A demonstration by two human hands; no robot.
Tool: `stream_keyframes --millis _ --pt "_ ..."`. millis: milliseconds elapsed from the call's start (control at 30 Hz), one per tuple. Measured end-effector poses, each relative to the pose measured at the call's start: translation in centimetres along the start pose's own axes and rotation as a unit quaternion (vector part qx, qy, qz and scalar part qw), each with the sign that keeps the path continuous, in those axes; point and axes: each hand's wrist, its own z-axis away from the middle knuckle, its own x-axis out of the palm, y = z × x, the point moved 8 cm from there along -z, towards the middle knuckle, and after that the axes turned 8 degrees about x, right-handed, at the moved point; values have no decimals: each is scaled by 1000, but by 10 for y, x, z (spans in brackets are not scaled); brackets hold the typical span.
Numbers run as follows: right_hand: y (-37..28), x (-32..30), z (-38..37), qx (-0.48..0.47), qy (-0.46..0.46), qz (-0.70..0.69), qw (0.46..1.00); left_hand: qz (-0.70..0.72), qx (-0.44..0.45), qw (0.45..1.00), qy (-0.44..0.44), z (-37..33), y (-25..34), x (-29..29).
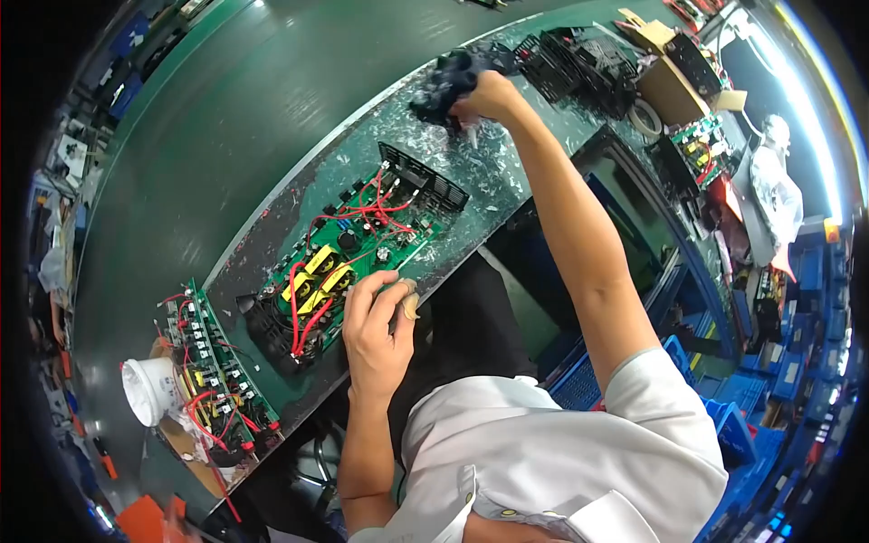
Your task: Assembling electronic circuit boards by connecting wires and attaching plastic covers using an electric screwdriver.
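Note:
A green circuit board (362, 240) with yellow-wrapped transformers, red wires and black end panels lies on the bench in front of me. My left hand (376, 330) is at its near edge, fingers curled, with a pale cover on one fingertip. What those fingers hold, if anything, is hidden. Farther off to the right, my right hand (484, 98) reaches across the bench with fingers closed on a dark bundle (448, 86). Motion blurs that bundle, and I cannot tell its kind.
A second wired board (213, 366) lies at the left beside a white tub (148, 391). Black slotted panels (575, 68) are piled at the far right, near a tape roll (644, 118) and a cardboard box (672, 90). A green surface (262, 100) runs along the bench's far side.

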Motion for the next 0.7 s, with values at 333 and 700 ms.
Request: stream_keyframes --millis 333,700 --pt "68 -23 127 -32 30 -609 792 -87 81 992 -46 -59 16 -5" --pt "63 97 235 76 -7 -767 637 -170 99 972 -126 -69 -24 23"
